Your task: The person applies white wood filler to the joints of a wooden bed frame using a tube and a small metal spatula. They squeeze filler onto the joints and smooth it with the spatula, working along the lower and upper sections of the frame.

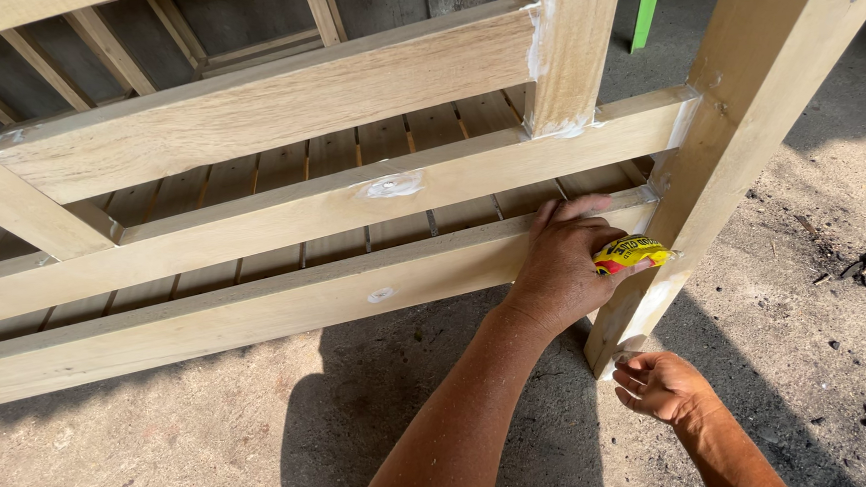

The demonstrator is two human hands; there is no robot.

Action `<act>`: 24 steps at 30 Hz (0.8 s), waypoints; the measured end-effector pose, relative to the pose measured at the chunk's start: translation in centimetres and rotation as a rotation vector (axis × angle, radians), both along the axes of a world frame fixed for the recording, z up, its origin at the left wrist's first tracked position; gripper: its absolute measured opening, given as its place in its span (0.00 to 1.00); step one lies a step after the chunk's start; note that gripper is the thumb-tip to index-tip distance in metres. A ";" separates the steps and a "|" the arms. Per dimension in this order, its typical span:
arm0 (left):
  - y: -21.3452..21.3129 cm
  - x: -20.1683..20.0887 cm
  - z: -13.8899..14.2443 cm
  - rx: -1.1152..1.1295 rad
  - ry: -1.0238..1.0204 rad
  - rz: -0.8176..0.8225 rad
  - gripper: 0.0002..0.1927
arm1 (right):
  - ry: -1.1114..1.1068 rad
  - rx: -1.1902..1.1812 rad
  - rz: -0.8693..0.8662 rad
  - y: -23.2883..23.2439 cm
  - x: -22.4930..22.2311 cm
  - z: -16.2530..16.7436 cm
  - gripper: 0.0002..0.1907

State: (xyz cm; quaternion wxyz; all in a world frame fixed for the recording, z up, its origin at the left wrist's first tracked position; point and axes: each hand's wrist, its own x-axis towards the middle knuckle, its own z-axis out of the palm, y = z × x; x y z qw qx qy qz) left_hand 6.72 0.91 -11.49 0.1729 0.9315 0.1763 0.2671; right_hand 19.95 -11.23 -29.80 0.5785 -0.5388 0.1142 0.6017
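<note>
Both bare forearms rise from the bottom edge of the frame. The left arm runs up from bottom centre, slanting to the right, wrist bent slightly; the left hand sits right of centre, back facing the camera, fingers curled shut with the thumb stretched along the top. The right hand lies lower right, just below the left, palm turned up, fingers loosely curled and holding nothing, its short forearm angling down to the right.

Sunlit dirt floor, hard shadows, green leg, perhaps a chair's
</note>
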 end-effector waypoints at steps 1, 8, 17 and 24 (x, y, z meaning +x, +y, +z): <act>0.0 0.0 0.0 0.002 -0.012 -0.004 0.19 | -0.026 0.005 0.008 0.0 -0.3 0.1 0.22; -0.1 0.0 0.1 -0.007 -0.009 -0.005 0.20 | -0.351 -0.141 0.226 1.5 -6.4 0.4 0.53; -0.2 -0.2 0.4 0.006 0.020 0.001 0.17 | -0.502 -0.248 0.420 1.9 -7.5 -0.8 0.54; -0.2 -0.3 0.5 -0.019 0.002 -0.011 0.17 | -0.402 -0.233 0.330 0.9 -7.0 -1.0 0.46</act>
